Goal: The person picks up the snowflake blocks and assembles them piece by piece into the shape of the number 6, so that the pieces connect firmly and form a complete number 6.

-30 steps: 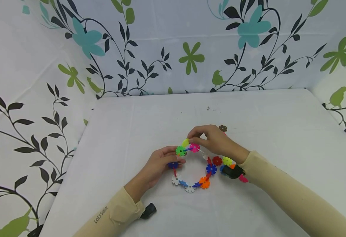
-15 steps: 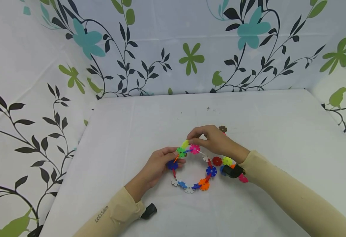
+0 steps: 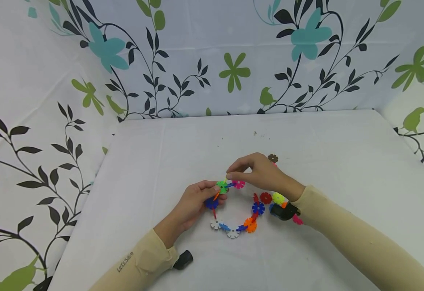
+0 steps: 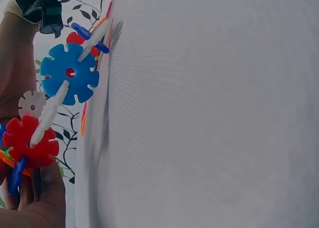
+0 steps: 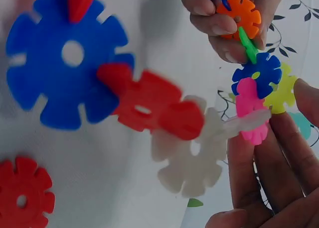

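Observation:
A ring-shaped chain of colourful notched plastic discs hangs between my hands over the white table. My left hand [image 3: 194, 202] pinches it at the left, by the green disc [image 3: 221, 186] and the dark blue disc [image 3: 212, 203]. In the right wrist view its fingers grip an orange disc [image 5: 251, 16]. My right hand [image 3: 261, 173] pinches a yellow disc [image 5: 282, 91] between thumb and finger, right against a blue disc [image 5: 264, 74]. A pink disc [image 5: 247, 101] and white discs carry on to a red disc [image 5: 154, 101]. In the left wrist view, a light blue disc [image 4: 55, 71] follows a red one [image 4: 30, 148].
Beside the ring, partly under my right wrist, lie more discs: a red one [image 3: 266, 198], a yellow one [image 3: 279, 197] and a pink one [image 3: 297, 219]. A brown disc [image 3: 273, 158] lies beyond the right hand. Patterned cloth [image 3: 197, 40] backs the table [image 3: 161, 149].
My right hand has shifted slightly left and the yellow disc now shows nearly edge-on in the head view. The left hand stays almost in place, with the green disc tilted slightly lower.

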A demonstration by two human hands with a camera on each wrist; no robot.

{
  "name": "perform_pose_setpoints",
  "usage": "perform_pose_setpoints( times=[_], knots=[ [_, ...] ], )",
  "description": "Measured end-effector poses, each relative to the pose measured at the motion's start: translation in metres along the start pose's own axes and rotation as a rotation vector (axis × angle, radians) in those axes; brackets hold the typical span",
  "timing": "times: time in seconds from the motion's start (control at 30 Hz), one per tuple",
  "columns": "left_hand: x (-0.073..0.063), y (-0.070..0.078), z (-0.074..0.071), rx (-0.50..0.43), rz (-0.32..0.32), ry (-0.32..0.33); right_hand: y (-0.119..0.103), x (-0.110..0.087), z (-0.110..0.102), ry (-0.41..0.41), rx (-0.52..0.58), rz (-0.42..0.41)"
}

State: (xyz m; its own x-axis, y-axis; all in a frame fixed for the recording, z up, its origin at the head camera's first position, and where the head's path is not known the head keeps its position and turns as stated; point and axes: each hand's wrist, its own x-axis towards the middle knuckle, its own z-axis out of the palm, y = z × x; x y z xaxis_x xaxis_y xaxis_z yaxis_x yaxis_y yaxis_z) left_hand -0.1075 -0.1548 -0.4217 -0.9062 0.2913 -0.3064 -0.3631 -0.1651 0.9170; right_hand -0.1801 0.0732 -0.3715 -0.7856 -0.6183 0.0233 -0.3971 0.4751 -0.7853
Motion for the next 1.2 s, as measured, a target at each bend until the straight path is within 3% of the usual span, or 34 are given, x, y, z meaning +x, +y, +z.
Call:
perform_pose_setpoints(
  times=[0.4,0.93,1.2],
  knots=[
    [0.0,-0.002,0.006,-0.033,0.033,0.044,0.001,0.0,0.003,-0.031,0.061,0.004],
    [0.0,-0.002,0.007,-0.042,-0.009,0.041,0.007,-0.003,0.006,-0.058,0.057,0.033],
    [0.001,-0.001,0.007,0.071,-0.037,0.063,0.011,-0.008,0.002,-0.03,0.108,0.054]
  ],
)
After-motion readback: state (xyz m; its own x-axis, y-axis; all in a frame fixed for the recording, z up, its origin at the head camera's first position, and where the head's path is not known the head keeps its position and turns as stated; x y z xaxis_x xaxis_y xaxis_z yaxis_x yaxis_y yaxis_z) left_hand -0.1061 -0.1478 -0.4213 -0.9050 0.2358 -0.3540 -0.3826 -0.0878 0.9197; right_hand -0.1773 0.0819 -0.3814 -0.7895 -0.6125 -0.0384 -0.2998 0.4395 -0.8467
